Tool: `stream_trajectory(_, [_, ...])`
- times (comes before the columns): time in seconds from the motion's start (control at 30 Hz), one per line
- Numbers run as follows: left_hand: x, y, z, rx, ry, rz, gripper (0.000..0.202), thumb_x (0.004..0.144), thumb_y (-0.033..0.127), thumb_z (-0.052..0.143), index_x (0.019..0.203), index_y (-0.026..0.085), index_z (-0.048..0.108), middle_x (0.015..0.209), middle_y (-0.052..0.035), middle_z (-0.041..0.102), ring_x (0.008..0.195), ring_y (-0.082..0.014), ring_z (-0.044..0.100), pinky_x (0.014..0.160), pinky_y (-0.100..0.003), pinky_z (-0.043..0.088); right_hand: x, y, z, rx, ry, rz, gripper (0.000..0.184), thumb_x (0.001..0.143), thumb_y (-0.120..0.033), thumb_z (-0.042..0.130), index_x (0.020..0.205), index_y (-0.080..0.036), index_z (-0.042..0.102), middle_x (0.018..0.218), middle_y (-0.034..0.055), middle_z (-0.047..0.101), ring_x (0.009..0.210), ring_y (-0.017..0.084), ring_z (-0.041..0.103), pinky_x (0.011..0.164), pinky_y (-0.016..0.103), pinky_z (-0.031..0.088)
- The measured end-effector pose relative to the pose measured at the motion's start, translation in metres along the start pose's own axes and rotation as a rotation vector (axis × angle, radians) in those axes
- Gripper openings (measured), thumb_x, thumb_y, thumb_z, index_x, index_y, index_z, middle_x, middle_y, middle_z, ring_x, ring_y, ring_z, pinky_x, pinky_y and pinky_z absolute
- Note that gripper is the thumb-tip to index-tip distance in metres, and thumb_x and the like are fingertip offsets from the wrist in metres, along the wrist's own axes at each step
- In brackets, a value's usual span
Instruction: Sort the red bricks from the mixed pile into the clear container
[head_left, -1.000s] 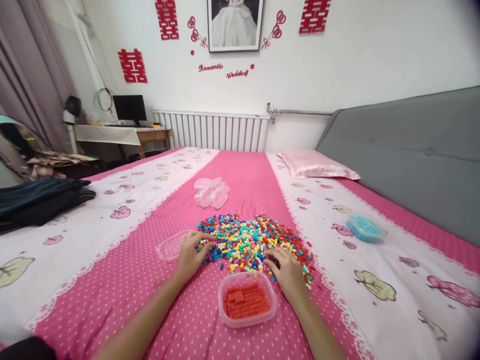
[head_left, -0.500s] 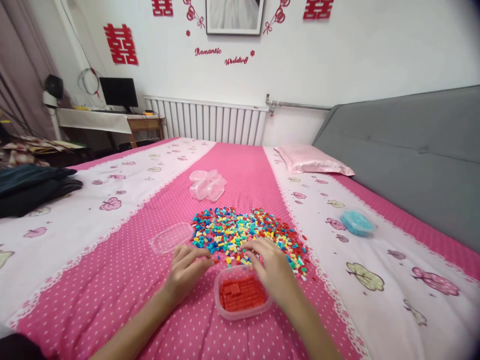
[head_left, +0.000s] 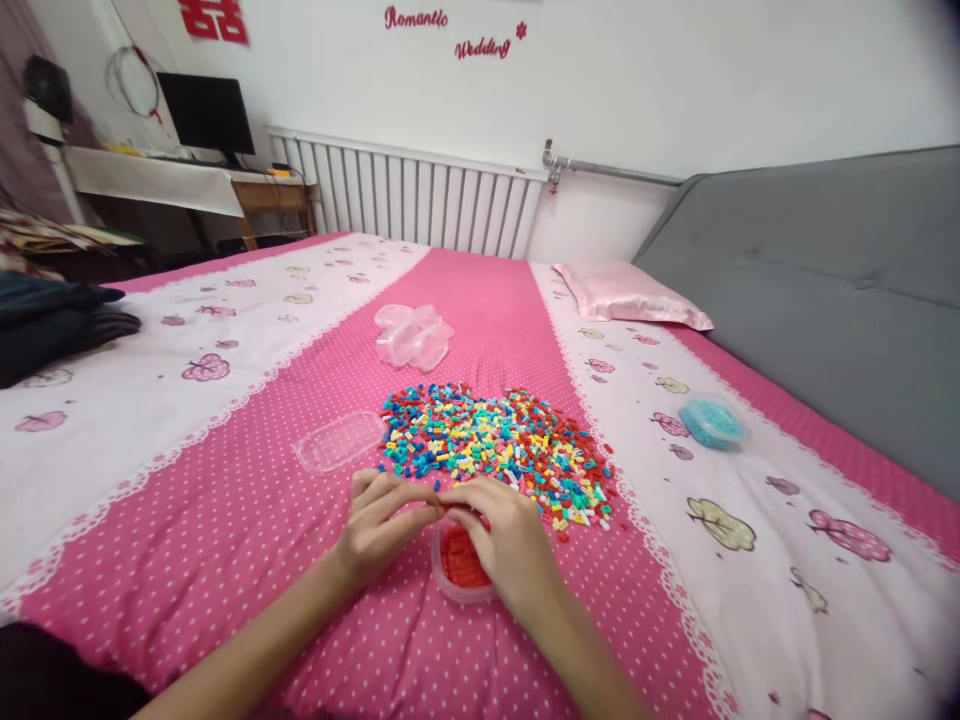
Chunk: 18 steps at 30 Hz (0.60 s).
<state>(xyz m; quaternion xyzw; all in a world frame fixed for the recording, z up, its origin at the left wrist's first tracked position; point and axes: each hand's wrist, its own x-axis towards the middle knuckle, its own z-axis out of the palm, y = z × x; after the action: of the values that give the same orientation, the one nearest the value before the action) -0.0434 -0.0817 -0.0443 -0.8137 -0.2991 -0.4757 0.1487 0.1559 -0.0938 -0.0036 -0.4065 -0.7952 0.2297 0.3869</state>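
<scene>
A heap of small coloured bricks (head_left: 499, 440) lies on the pink dotted bedspread (head_left: 247, 520). Just in front of it stands a clear plastic box of red bricks (head_left: 459, 565), mostly covered by my hands. My left hand (head_left: 379, 525) and my right hand (head_left: 502, 535) meet fingertip to fingertip over the box's far rim, both pinched closed. Whatever sits between the fingertips is too small to make out.
A clear lid (head_left: 339, 441) lies left of the heap. An empty clear bag or tray (head_left: 414, 335) sits farther back. A box of blue bricks (head_left: 710, 422) rests to the right, with a pink pillow (head_left: 634, 296) and grey headboard (head_left: 825, 270) behind. Dark clothes (head_left: 52, 320) lie far left.
Both hands left the heap and came together over the red-brick box. The camera tilted down, so the wall picture has gone out of view.
</scene>
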Motion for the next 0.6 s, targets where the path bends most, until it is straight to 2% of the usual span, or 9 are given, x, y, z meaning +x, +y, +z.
stream_trajectory(0.1, [0.002, 0.0, 0.006, -0.012, 0.04, -0.013, 0.012, 0.101, 0.022, 0.061, 0.093, 0.026, 0.069, 0.084, 0.0034, 0.078, 0.068, -0.0132, 0.061, 0.073, -0.035, 0.035, 0.0, -0.001, -0.006, -0.015, -0.023, 0.011, 0.028, 0.092, -0.008, 0.062, 0.108, -0.025, 0.077, 0.101, 0.0037, 0.077, 0.092, 0.018, 0.072, 0.085, 0.03, 0.055])
stream_trajectory(0.17, [0.004, -0.002, 0.009, -0.021, 0.044, -0.04, 0.003, 0.099, 0.027, 0.065, 0.098, 0.026, 0.068, 0.086, 0.0025, 0.077, 0.071, -0.0139, 0.061, 0.074, -0.034, 0.037, 0.0, -0.002, -0.015, -0.026, -0.018, 0.034, 0.029, 0.092, -0.008, 0.061, 0.109, -0.025, 0.077, 0.101, 0.0042, 0.075, 0.089, 0.018, 0.071, 0.083, 0.03, 0.056])
stream_trajectory(0.2, [0.005, -0.003, 0.01, -0.025, 0.043, -0.067, 0.005, 0.099, 0.029, 0.066, 0.101, 0.025, 0.067, 0.088, 0.0012, 0.076, 0.075, -0.015, 0.062, 0.075, -0.033, 0.04, 0.0, -0.003, -0.021, -0.027, -0.005, 0.049, 0.029, 0.092, -0.007, 0.06, 0.107, -0.024, 0.078, 0.099, 0.0044, 0.074, 0.088, 0.018, 0.071, 0.081, 0.03, 0.056])
stream_trajectory(0.27, [0.006, -0.007, 0.011, -0.031, 0.044, -0.146, 0.009, 0.101, 0.03, 0.061, 0.104, 0.023, 0.065, 0.091, -0.0019, 0.073, 0.084, -0.0177, 0.063, 0.079, -0.033, 0.044, -0.001, -0.003, -0.033, -0.019, 0.024, 0.085, 0.027, 0.092, -0.007, 0.058, 0.101, -0.022, 0.079, 0.096, 0.0048, 0.072, 0.086, 0.017, 0.071, 0.078, 0.028, 0.057])
stream_trajectory(0.37, [0.006, -0.01, 0.01, -0.041, 0.047, -0.264, 0.011, 0.104, 0.021, 0.05, 0.103, 0.02, 0.061, 0.092, -0.0036, 0.069, 0.088, -0.0186, 0.062, 0.08, -0.032, 0.046, -0.004, -0.002, -0.046, -0.003, 0.0, 0.189, 0.023, 0.09, -0.007, 0.061, 0.098, -0.019, 0.079, 0.095, 0.0054, 0.07, 0.078, 0.016, 0.071, 0.074, 0.027, 0.057])
stream_trajectory(0.47, [0.005, -0.01, 0.009, -0.054, 0.03, -0.304, 0.014, 0.103, 0.016, 0.047, 0.102, 0.021, 0.061, 0.092, -0.0025, 0.068, 0.088, -0.0182, 0.061, 0.08, -0.032, 0.046, -0.007, -0.002, -0.049, -0.02, -0.078, 0.281, 0.028, 0.086, 0.0, 0.06, 0.099, -0.018, 0.078, 0.098, 0.0059, 0.071, 0.078, 0.016, 0.071, 0.077, 0.028, 0.058])
stream_trajectory(0.6, [0.005, -0.007, 0.009, -0.069, -0.011, -0.292, 0.016, 0.102, 0.014, 0.047, 0.102, 0.021, 0.061, 0.094, -0.0018, 0.069, 0.091, -0.0184, 0.061, 0.085, -0.034, 0.044, -0.01, -0.004, -0.042, -0.128, -0.152, 0.303, 0.037, 0.083, 0.005, 0.059, 0.099, -0.023, 0.078, 0.1, 0.0044, 0.073, 0.088, 0.019, 0.071, 0.083, 0.03, 0.054])
